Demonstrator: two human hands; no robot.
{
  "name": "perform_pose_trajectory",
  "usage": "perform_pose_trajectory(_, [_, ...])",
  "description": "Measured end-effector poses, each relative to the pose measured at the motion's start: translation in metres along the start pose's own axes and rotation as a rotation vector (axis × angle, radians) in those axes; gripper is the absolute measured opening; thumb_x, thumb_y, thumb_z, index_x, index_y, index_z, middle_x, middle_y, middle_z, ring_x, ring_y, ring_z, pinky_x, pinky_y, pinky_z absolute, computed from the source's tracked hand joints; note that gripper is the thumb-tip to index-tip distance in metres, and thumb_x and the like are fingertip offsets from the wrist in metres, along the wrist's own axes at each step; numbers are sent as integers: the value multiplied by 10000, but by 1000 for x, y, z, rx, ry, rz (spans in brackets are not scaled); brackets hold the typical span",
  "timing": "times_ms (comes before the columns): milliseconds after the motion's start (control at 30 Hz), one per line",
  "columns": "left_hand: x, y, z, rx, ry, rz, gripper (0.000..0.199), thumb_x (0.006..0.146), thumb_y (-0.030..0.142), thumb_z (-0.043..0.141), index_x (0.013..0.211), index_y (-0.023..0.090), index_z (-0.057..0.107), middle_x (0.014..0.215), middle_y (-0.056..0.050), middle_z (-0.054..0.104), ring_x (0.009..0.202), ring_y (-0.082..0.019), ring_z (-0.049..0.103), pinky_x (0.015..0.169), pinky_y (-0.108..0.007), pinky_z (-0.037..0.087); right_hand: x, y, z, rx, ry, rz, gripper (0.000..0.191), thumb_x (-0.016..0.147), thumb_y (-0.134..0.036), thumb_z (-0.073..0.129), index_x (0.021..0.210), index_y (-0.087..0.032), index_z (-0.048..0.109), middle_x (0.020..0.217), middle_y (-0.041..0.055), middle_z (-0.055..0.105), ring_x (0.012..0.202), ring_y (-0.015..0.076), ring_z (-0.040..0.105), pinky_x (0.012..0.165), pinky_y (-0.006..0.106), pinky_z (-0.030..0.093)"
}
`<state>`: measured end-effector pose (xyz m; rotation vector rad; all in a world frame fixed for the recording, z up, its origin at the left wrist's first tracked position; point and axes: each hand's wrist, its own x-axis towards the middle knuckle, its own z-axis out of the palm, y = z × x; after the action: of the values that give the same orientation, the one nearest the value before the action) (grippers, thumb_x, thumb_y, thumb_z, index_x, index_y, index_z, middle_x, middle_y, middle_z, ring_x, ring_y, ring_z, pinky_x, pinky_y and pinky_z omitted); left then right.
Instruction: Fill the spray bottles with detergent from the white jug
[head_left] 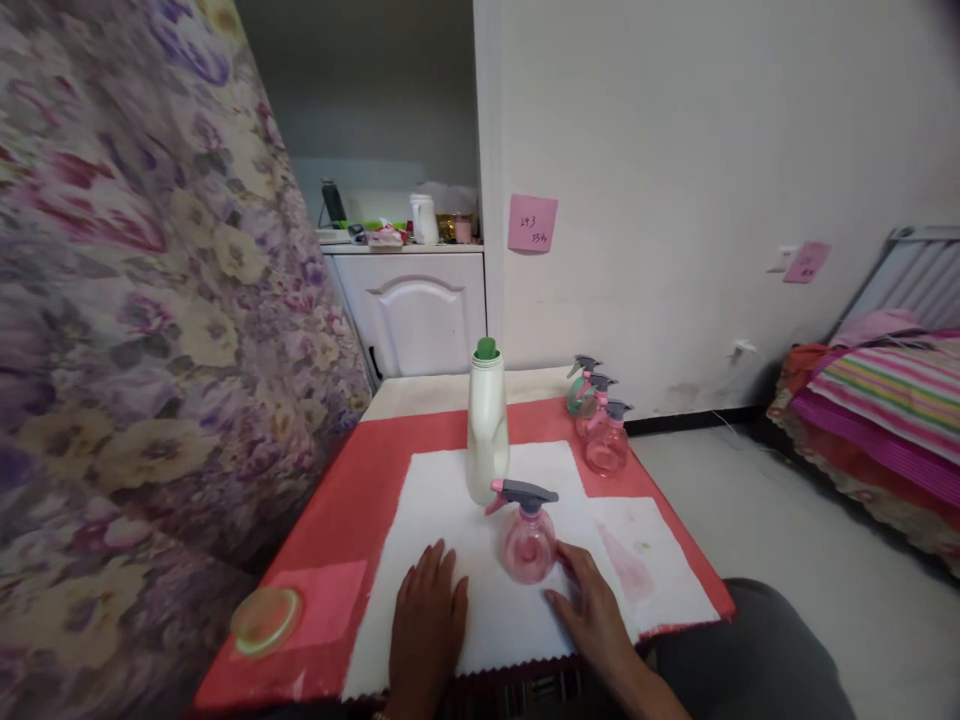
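Note:
A round pink spray bottle (529, 548) with a grey and pink trigger head stands upright on a white cloth (427, 500). Beside its lower right side is my right hand (589, 608), fingers apart and fingertips at or very near the bottle; whether they touch I cannot tell. My left hand (430, 620) lies flat on the cloth to the left, holding nothing. Behind the spray bottle rises a tall pale green jug (487, 430) with a handle, its neck uncapped and a green piece showing in the opening.
Several more spray bottles (606, 445) stand at the table's back right. A round lid-like disc (266, 620) lies on a pink paper at the front left. A second, stained white cloth (675, 560) covers the right side. A floral curtain (165, 350) hangs along the left.

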<state>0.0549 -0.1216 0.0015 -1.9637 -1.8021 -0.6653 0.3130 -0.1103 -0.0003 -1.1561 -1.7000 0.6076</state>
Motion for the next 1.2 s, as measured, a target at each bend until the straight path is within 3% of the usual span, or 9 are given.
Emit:
perform_pose_trajectory(300, [1,-1,-1,0,-63,-4,354,909,305,452,1169,149,634,1310,-157,630,1215,-296,578,1004,-478,450,-2,2,1,-19,-23,32,496,821,-180,571,1304,-238,471,1265,94,578,1184,250,571,1011,406,503])
perform_pose_trajectory(667, [2,-2,-2,45,25,58,325,918,295,460,1140,160,655,1267,-145,659,1181,-291,601,980,-459,466,0,1,2,-14,-15,-33,512,821,-160,563,1315,-248,460,1250,92,574,1170,250,569,1003,408,500])
perform_pose_trajectory(867, [1,0,-3,90,34,53,333,927,301,444,1157,161,640,1275,-130,658,1180,-262,606,996,-436,462,0,4,4,28,-3,10,497,825,-198,589,1305,-240,465,1249,91,572,1172,245,570,1000,398,506])
perform_pose_trajectory(1033, [1,1,-2,94,40,45,335,927,301,445,1158,156,639,1274,-133,659,1183,-260,604,1002,-440,460,11,-10,16,36,96,89,734,760,-292,683,1411,-217,350,1376,125,482,1292,300,472,1081,482,423])
perform_pose_trajectory(1200, [0,0,-1,88,11,32,335,922,302,461,1172,158,631,1289,-133,649,1202,-268,590,1009,-448,454,30,-32,39,44,161,119,936,654,-272,772,1443,-233,268,1402,125,456,1314,318,441,1101,498,393])
